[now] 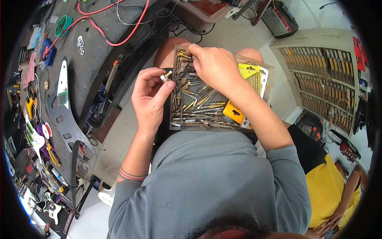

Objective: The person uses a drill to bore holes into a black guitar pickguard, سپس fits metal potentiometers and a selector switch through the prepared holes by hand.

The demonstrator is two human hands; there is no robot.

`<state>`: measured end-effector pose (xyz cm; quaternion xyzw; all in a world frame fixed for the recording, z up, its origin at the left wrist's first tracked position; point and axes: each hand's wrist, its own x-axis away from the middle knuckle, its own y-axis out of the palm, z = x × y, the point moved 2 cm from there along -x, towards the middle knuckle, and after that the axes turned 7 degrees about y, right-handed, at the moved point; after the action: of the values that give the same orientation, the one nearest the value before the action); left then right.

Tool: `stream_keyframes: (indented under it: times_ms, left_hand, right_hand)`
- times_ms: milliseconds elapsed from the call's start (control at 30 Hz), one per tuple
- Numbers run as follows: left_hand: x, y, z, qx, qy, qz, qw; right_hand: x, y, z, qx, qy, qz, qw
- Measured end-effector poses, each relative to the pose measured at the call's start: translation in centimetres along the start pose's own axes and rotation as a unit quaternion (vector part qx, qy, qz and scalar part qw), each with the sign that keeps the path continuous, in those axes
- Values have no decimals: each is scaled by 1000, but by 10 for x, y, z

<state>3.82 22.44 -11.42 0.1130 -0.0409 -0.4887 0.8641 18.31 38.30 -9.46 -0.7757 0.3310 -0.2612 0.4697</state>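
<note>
A clear plastic box [187, 126] rests on my lap, full of assorted metal drill bits [205, 104], with yellow bit cases [234, 111] at its right side. My left hand [149, 95] is at the box's left edge, pinching a small brass-and-silver bit [166, 77] between thumb and fingers. My right hand [213, 69] reaches over the box's upper part, its fingers curled down among the bits at the far left corner; whatever they grip is hidden under them.
A dark workbench [59, 121] with tools and cables runs along the left. A pink-brown bin [201, 18] is ahead, a black-and-red amplifier [278, 20] and tall slotted cabinet [318, 79] at right. A co-worker in yellow [330, 191] sits at lower right.
</note>
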Motion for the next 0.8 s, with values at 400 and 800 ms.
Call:
stream_keyframes:
  times_ms: [400, 800]
  left_hand:
    - [3, 2, 16, 60, 30, -8, 998]
    - [10, 0, 23, 44, 29, -17, 998]
  right_hand:
    - [9, 6, -12, 147, -25, 48, 988]
    - [16, 7, -5, 65, -10, -6, 998]
